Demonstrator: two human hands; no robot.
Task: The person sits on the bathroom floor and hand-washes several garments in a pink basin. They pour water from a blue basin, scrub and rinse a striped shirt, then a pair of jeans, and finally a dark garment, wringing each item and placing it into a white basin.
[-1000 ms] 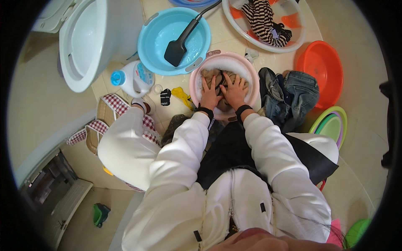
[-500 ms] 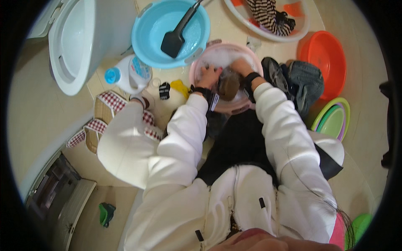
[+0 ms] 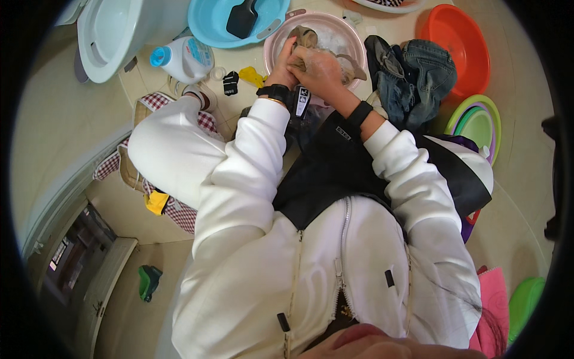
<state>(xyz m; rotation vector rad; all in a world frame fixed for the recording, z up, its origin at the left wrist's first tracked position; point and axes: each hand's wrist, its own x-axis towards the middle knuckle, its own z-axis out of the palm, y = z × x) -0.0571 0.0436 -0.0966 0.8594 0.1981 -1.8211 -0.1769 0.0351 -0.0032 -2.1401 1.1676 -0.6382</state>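
Observation:
A wet brown cloth (image 3: pixel 306 37) is bunched up between my two hands over the pink basin (image 3: pixel 269 51), which holds white suds. My left hand (image 3: pixel 283 69) grips the cloth from the left side. Across from it, my right hand (image 3: pixel 321 70) closes round the same cloth, its fingers against the left hand. Part of the cloth hangs out beyond the right hand toward the basin's right rim. What kind of garment it is I cannot make out. Both wrists wear black bands.
Beyond on the left, a blue basin (image 3: pixel 206 30) holds a black flat-headed tool (image 3: pixel 241 21). A white detergent bottle (image 3: pixel 190 60) and yellow cloth (image 3: pixel 252 76) lie left. On the right are jeans (image 3: pixel 431 72), an orange basin (image 3: pixel 475 69) and nested basins (image 3: pixel 497 128).
Both hands have come together and lifted the brown cloth out of the suds, where they were apart before. The view has shifted, so the basins sit higher in the picture.

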